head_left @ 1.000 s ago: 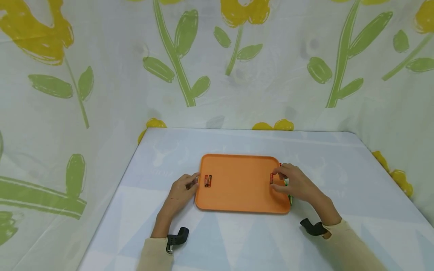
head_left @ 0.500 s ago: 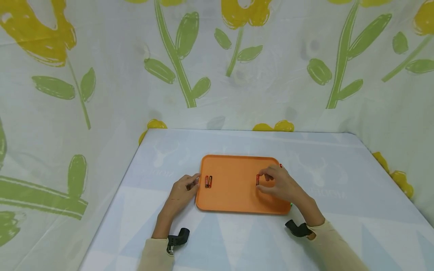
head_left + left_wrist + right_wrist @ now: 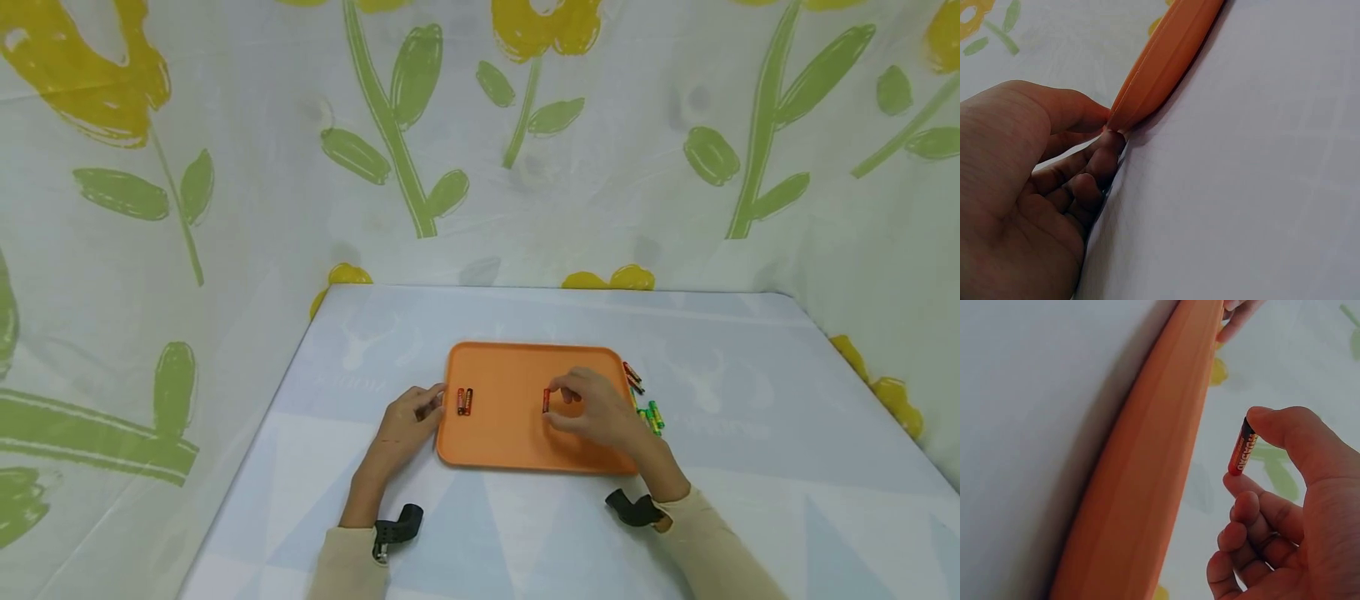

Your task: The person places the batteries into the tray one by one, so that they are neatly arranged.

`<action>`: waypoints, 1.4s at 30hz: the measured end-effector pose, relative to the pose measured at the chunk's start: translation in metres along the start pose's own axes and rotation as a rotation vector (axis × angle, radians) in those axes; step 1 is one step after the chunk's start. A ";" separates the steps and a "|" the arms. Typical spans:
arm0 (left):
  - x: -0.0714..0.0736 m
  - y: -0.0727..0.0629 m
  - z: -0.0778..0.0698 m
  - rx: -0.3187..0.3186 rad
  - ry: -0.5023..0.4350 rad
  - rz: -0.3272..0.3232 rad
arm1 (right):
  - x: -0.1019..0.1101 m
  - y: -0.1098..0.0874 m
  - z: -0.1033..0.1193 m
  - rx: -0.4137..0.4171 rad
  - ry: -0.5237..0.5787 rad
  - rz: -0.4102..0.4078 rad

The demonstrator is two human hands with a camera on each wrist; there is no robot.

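An orange tray (image 3: 498, 450) lies on the table, with two red-and-black batteries (image 3: 465, 402) side by side near its left end. Over the tray's right half, my right hand (image 3: 596, 408) holds a third red-and-black battery (image 3: 1243, 447) by its two ends, between thumb and index finger; the other fingers are curled in. My left hand (image 3: 405, 423) pinches the tray's left rim. In the left wrist view, its thumb lies at the top of the rim (image 3: 1147, 81) and its fingertips (image 3: 1112, 140) are just under it.
Several green batteries (image 3: 655, 417) lie on the table just past the tray's right edge, partly hidden by it. More red batteries (image 3: 633, 377) are behind them. A flower-print curtain (image 3: 600, 167) encloses the table's back and sides.
My right hand has carried its battery leftward from the tray's right edge toward the middle, uncovering the batteries beside the tray. My left hand has stayed at the rim.
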State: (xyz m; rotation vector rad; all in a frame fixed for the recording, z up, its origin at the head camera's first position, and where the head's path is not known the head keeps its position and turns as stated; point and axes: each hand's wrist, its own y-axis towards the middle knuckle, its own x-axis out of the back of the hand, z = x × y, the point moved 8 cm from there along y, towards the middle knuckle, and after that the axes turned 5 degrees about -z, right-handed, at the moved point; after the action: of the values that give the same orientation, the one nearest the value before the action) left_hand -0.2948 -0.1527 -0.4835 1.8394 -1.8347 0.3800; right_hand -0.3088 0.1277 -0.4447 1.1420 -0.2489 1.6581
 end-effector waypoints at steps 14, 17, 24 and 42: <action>0.002 0.000 -0.001 -0.018 0.006 -0.014 | -0.025 0.015 0.013 -0.021 0.023 0.042; 0.004 0.001 -0.001 -0.009 0.005 -0.010 | -0.032 0.020 0.016 -0.021 0.033 0.048; 0.007 0.000 -0.002 0.001 0.015 -0.031 | -0.041 0.026 0.023 0.006 0.064 0.043; -0.001 -0.001 -0.002 -0.005 -0.006 -0.006 | -0.067 0.034 0.018 -0.049 0.036 0.038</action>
State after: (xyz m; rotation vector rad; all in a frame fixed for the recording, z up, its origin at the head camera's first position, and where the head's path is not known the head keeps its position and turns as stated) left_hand -0.2940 -0.1505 -0.4829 1.8446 -1.8322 0.3674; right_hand -0.3285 0.0588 -0.4748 1.0756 -0.2881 1.6958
